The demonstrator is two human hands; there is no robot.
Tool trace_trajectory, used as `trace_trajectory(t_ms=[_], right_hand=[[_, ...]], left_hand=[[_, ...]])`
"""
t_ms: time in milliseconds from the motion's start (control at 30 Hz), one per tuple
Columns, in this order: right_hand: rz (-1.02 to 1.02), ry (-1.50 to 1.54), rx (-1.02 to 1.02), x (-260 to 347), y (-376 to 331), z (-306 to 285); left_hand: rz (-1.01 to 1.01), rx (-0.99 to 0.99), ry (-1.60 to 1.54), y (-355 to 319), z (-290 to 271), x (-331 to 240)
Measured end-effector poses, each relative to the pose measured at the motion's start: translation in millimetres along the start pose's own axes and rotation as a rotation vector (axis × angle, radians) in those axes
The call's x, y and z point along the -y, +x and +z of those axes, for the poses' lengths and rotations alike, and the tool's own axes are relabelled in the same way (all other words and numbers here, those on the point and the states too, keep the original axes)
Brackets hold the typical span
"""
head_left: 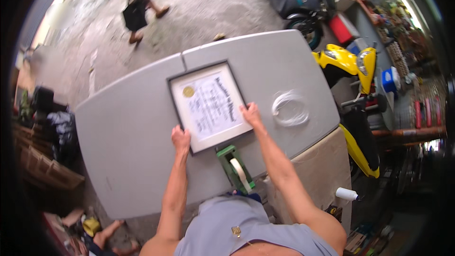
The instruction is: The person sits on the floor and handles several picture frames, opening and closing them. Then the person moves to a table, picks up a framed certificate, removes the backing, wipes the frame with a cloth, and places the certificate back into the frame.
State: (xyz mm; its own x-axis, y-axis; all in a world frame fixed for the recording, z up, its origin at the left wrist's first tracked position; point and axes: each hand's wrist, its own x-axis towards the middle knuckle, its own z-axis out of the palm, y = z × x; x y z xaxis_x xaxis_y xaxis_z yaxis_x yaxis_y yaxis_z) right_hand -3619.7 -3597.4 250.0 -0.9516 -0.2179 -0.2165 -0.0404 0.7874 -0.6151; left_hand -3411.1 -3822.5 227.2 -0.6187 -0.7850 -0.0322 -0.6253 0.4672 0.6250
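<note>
I can see the framed certificate point(208, 104) above the grey folding table point(123, 161) — left hand point(181, 140) clamped on its seven o'clock edge, right hand point(251, 114) clamped at three. Positioning seems in hand; any shift calls for even grips.

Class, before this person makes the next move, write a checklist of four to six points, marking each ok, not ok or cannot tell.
1. Left hand gripping the left edge of the framed certificate: ok.
2. Right hand gripping its right edge: ok.
3. Framed certificate face up: ok.
4. Clear coil apart from it, off to the right: ok.
5. Green tape dispenser well away from it: not ok, close by its near edge.
6. Framed certificate fully resting on the table: cannot tell.
</note>
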Motion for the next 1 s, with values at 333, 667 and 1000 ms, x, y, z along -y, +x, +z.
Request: trace_trajectory(t_ms=[333,667,1000], right_hand=[[0.203,0.692,0.319,38,3,-44],[0.084,0.857,-0.080,-9,-74,-99],[0.402,1.194,-0.511,31,-278,-180]], left_hand=[[-0.403,0.078,-0.602,9,-27,-20],[-0.095,0.165,-0.744,7,-64,-86],[0.247,0.840,-0.647,-5,-115,-200]])
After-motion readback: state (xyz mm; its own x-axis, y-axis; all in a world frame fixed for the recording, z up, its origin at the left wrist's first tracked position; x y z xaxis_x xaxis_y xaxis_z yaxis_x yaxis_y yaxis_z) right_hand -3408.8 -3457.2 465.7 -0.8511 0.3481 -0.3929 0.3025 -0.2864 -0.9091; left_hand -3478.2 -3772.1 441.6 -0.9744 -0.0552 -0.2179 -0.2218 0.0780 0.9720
